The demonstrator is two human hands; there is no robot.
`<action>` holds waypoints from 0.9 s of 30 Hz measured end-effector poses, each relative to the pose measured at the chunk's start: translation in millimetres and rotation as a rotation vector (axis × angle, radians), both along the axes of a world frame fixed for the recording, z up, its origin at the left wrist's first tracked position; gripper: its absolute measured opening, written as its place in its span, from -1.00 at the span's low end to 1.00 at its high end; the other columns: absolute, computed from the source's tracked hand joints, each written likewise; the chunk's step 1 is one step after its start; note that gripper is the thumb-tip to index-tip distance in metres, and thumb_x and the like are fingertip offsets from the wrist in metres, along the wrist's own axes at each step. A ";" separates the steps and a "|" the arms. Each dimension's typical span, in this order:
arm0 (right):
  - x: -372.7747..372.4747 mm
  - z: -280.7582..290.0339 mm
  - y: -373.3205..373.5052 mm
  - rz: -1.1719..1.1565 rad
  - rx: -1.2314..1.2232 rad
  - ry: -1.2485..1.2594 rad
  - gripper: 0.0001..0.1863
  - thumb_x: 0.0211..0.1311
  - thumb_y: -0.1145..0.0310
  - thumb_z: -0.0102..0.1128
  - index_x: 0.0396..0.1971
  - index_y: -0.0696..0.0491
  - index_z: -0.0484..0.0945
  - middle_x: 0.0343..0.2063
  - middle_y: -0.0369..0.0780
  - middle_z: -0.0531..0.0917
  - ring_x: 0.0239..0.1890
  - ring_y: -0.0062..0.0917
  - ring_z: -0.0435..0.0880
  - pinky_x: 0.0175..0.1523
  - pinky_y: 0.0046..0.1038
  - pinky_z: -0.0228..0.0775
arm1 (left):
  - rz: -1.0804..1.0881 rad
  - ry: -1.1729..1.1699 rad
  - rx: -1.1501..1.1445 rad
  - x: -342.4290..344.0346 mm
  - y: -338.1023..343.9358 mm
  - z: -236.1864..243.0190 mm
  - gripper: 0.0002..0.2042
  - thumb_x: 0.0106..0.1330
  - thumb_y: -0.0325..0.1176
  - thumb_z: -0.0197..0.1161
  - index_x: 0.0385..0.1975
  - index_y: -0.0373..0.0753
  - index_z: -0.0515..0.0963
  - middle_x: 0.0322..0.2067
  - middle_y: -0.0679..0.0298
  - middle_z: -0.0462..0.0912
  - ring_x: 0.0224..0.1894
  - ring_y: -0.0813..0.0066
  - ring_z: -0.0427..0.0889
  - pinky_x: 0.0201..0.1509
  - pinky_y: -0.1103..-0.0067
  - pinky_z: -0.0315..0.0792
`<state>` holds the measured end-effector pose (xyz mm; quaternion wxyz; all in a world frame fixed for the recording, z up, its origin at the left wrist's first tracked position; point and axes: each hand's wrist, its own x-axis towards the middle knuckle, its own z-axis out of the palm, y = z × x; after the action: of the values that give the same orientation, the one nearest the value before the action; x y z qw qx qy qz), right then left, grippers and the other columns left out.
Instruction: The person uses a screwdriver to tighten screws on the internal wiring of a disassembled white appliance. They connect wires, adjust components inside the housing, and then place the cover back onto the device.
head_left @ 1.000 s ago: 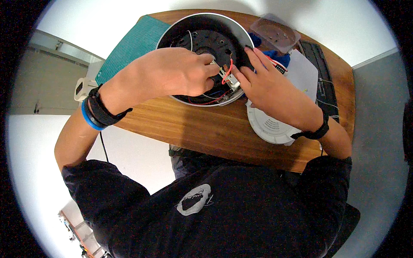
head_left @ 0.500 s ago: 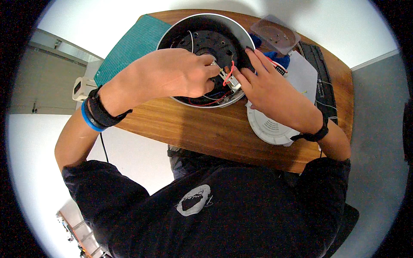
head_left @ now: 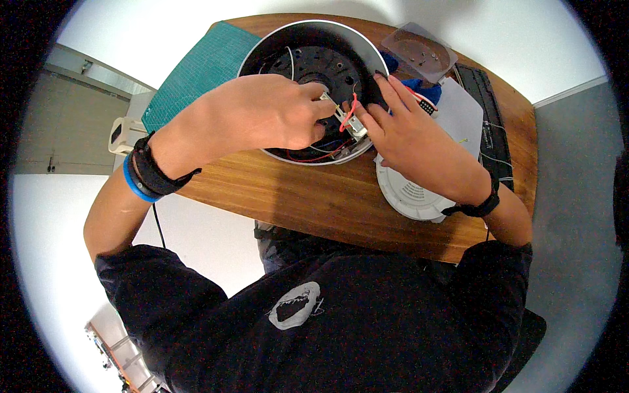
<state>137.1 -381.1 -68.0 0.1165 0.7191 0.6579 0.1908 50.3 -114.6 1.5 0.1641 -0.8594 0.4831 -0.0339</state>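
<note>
A round metal housing (head_left: 314, 23) with a dark interior stands open on the table. Over its near right part is a small white electrical part (head_left: 357, 127) with a red wire (head_left: 354, 105) looped from it. My left hand (head_left: 278, 111) is closed, its fingertips pinching the white part's upper left end. From the other side, my right hand (head_left: 419, 141) has its thumb and forefinger closed at the same part, while its other fingers reach over the housing's rim. The fingertips partly hide the part. A thin white wire (head_left: 291, 62) curves up inside the housing.
A green cutting mat (head_left: 196, 75) lies left of the housing. To the right are a white round cover (head_left: 409, 193), a clear tray (head_left: 419, 56) with tiny pieces, a blue cloth (head_left: 429, 90) and a black keyboard (head_left: 481, 98). The wooden table (head_left: 262, 200) ends close to my body.
</note>
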 end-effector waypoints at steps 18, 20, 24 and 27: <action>-3.6 4.5 0.1 -0.017 -0.042 0.018 -0.14 0.15 0.14 0.42 0.40 0.33 0.45 0.09 0.01 0.65 0.48 0.12 0.40 0.68 0.09 0.04 | 0.033 0.020 0.012 -2.0 -0.5 -1.7 -0.84 0.22 -0.33 0.29 -0.30 -0.26 0.65 -0.14 0.22 0.61 0.01 0.30 0.71 -0.02 0.44 0.76; -3.4 3.8 -0.2 -0.020 -0.036 0.020 -0.14 0.15 0.14 0.42 0.40 0.33 0.45 0.09 0.00 0.65 0.48 0.12 0.40 0.68 0.09 0.04 | 0.041 0.014 0.039 -1.3 -1.1 -2.1 -0.82 0.22 -0.33 0.29 -0.27 -0.27 0.67 -0.14 0.23 0.62 0.01 0.30 0.71 -0.01 0.45 0.76; -0.4 1.1 -0.7 0.014 0.004 0.004 -0.39 0.39 0.32 0.11 0.38 0.30 0.49 -0.01 0.01 0.69 0.39 0.15 0.51 0.66 0.14 0.07 | 0.024 -0.031 0.049 -1.7 -0.2 -3.8 -0.80 0.22 -0.33 0.30 -0.24 -0.27 0.70 -0.14 0.24 0.62 0.01 0.32 0.72 -0.01 0.47 0.76; -1.4 1.9 -0.3 0.010 -0.001 -0.003 -0.39 0.38 0.32 0.12 0.38 0.30 0.50 -0.01 0.00 0.69 0.39 0.15 0.51 0.66 0.13 0.07 | 0.018 -0.045 0.064 -2.7 -1.4 -4.6 -0.80 0.24 -0.35 0.29 -0.21 -0.28 0.69 -0.12 0.24 0.62 0.02 0.32 0.71 0.03 0.48 0.74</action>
<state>135.7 -381.3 -66.1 0.1167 0.7154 0.6616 0.1922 47.6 -116.0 -3.1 0.2025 -0.8570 0.4724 -0.0365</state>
